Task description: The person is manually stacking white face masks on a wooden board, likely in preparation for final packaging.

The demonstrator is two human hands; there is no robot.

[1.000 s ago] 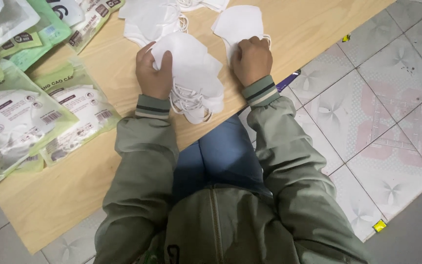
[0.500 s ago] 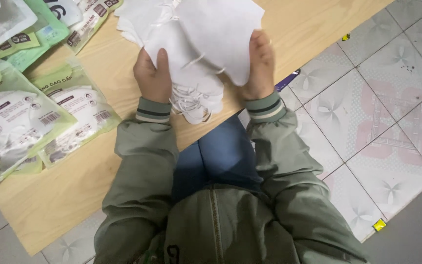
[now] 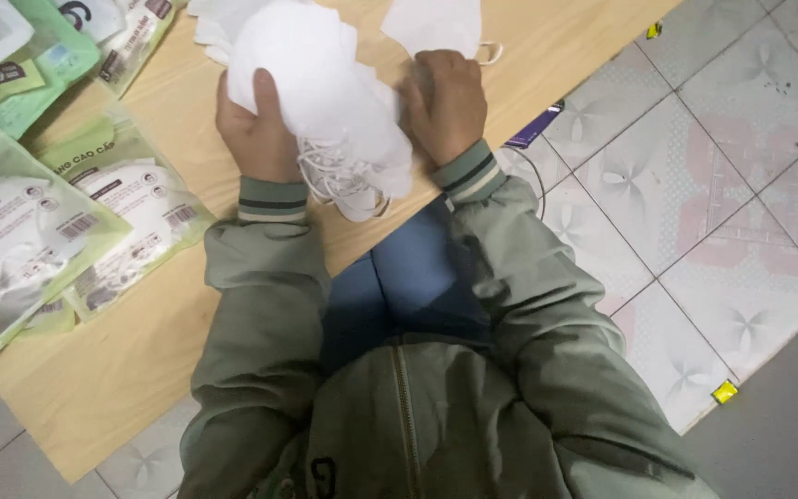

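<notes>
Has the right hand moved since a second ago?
Yes. The right hand has shifted inward from the table's near edge onto the stack of white masks.

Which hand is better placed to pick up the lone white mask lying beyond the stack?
Probably the right hand. It rests against the stack just below the lone mask, while the left hand grips the stack's far side.

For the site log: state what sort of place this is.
Probably a small packing workplace, perhaps in a home: both hands hold a stack of white face masks over a low wooden board, beside sealed green mask packets, on a tiled floor.
</notes>
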